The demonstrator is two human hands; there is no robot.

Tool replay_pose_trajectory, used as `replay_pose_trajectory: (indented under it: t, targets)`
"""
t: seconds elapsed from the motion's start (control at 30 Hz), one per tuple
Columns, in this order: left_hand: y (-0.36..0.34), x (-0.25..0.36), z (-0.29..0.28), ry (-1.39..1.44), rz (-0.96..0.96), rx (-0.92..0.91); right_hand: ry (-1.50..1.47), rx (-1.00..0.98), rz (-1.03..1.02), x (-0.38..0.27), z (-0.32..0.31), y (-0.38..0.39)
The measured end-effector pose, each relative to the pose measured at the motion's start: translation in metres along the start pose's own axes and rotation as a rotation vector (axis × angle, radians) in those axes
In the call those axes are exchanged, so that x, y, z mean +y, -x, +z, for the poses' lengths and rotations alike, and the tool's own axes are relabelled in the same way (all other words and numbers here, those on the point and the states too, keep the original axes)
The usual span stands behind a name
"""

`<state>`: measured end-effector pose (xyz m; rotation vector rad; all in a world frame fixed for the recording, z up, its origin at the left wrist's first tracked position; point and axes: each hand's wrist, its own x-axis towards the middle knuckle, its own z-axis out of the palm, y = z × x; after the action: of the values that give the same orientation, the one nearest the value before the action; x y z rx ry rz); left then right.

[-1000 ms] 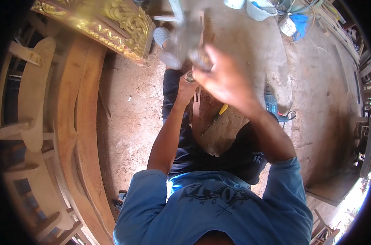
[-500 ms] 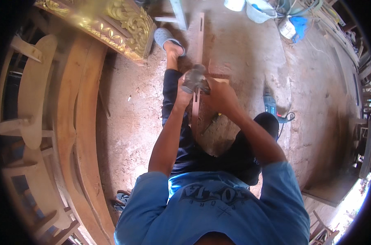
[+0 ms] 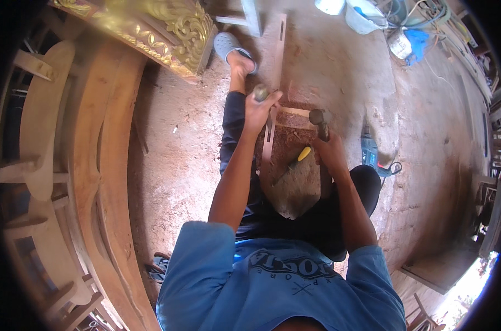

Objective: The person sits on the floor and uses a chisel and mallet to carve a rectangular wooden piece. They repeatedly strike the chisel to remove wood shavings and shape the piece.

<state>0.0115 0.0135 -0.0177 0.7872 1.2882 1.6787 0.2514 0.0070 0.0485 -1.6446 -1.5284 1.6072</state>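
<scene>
My left hand (image 3: pixel 257 112) is closed around an upright tool, probably a chisel; only the butt of its handle (image 3: pixel 261 92) shows, and the blade is hidden. Under it runs a long, narrow wooden strip (image 3: pixel 278 52) with slots cut through it. My right hand (image 3: pixel 331 153) grips a hammer (image 3: pixel 320 117) by its handle, head up, to the right of the strip and apart from the chisel. Between my legs lies a broad work block (image 3: pixel 295 193), with a yellow-handled tool (image 3: pixel 303 154) on it. A pale short wooden piece (image 3: pixel 294 112) lies crosswise beside the strip.
A blue power drill (image 3: pixel 369 148) rests on the floor beyond my right knee. At far left stand a gilded carved panel (image 3: pixel 178 33) and long wooden boards (image 3: pixel 115 121). Buckets (image 3: pixel 365 17) and a blue bag (image 3: pixel 415 45) sit at the far right.
The hammer has swung away from the chisel, down and to the right with my right hand. My left hand stays over the strip. The yellow-handled tool is now uncovered.
</scene>
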Motion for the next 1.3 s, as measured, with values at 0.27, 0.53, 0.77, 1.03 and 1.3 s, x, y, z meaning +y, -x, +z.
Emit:
replay_pose_trajectory:
  t: [0.27, 0.53, 0.77, 1.03, 1.3]
  targets:
    - [-0.034, 0.11, 0.01, 0.102, 0.057, -0.012, -0.069, -0.025, 0.029, 0.013, -0.003, -0.003]
    - [-0.031, 0.126, 0.016, -0.006, 0.07, -0.121, -0.107, -0.057, 0.001, 0.006, 0.01, -0.002]
    - [-0.015, 0.062, 0.022, -0.155, -0.203, -0.348, -0.011, -0.042, 0.046, 0.014, 0.014, -0.002]
    - [-0.008, 0.04, 0.032, -0.179, -0.168, -0.349, 0.0, -0.057, -0.01, 0.02, 0.012, -0.005]
    - [-0.005, 0.033, 0.028, -0.266, -0.092, -0.384, 0.04, -0.092, 0.004, 0.007, 0.014, 0.003]
